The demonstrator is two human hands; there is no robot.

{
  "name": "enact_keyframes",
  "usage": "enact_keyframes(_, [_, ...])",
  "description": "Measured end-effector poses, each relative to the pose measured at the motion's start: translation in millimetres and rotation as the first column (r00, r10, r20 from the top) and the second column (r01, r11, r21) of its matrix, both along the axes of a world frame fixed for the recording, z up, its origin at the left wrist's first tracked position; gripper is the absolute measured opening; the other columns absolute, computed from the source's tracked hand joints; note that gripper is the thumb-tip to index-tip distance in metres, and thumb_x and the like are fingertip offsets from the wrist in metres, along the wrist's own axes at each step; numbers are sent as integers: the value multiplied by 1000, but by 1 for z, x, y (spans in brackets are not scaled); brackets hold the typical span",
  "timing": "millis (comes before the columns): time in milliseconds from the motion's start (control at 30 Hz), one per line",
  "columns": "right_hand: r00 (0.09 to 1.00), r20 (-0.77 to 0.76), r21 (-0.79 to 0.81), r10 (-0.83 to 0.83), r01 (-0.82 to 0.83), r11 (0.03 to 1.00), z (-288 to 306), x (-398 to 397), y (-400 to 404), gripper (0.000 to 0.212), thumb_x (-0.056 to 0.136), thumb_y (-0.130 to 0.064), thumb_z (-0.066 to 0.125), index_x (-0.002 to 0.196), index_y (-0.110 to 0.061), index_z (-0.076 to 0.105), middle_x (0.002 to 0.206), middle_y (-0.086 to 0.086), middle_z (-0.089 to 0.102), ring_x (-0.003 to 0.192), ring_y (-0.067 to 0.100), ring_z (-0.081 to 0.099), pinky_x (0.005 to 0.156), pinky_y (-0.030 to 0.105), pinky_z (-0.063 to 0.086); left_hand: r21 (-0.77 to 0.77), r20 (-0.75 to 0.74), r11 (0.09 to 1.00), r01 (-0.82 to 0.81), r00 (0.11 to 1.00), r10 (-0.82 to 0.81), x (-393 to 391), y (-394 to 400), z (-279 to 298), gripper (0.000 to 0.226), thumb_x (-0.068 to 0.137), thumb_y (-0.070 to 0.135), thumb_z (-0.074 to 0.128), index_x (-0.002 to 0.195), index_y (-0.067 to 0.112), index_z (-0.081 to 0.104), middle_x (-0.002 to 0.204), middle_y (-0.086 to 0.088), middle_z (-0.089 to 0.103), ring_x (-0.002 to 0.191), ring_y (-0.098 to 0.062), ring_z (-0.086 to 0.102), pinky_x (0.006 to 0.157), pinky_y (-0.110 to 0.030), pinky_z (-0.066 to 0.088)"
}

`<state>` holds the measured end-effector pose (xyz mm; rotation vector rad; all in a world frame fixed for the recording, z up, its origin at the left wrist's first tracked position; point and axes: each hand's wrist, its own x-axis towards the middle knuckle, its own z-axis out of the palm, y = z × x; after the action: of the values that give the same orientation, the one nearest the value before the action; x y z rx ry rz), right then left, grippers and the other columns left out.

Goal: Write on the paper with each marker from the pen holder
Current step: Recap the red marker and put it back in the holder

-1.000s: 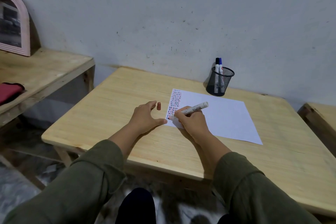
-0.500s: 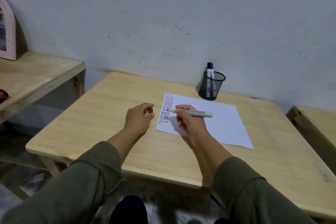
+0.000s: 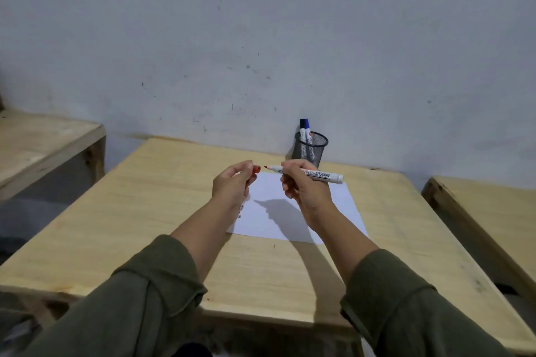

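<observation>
My right hand [image 3: 304, 187] holds a white marker [image 3: 322, 175] level above the paper, its bare red tip pointing left. My left hand [image 3: 233, 182] pinches the red cap [image 3: 256, 169] a short gap from that tip, both hands raised off the table. The white paper [image 3: 333, 211] lies on the wooden table [image 3: 145, 211]; my left wrist hides most of the rows of small marks at its left edge. A black mesh pen holder [image 3: 311, 148] stands at the wall behind the paper with a black-capped and a blue-capped marker [image 3: 305, 129] upright in it.
A second wooden table [image 3: 37, 145] stands to the left, a gap between it and mine. Another wooden surface [image 3: 490, 211] lies to the right. The grey wall rises directly behind the pen holder.
My right hand lifted the marker off the paper and turned it level. My left hand picked the red cap up from the table and brought it near the tip. The camera tilted.
</observation>
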<state>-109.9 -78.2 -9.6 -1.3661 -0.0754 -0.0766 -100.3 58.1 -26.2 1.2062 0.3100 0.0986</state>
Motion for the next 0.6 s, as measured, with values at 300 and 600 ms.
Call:
enact_keyframes(300, [999,35,-32,-41,42,999,9,-2,-17,14,84,-6,59,72,-12,61,59,4,54,48,12,48,46,22,36,-101,-33,992,82,996,-86,-2,-23,21,8,89,17,60,83,19,64,80,3,66,75,-4,60,60,-16,39])
enact_keyframes(600, [996,92,-160,-14,28,987,15,-5,-30,5,81,-10,64,77,-11,62,62,5,55,55,15,52,49,24,39,32,-92,975,222,972,-218,-6,-33,34,6,85,30,65,83,24,65,75,11,67,72,0,58,60,-16,37])
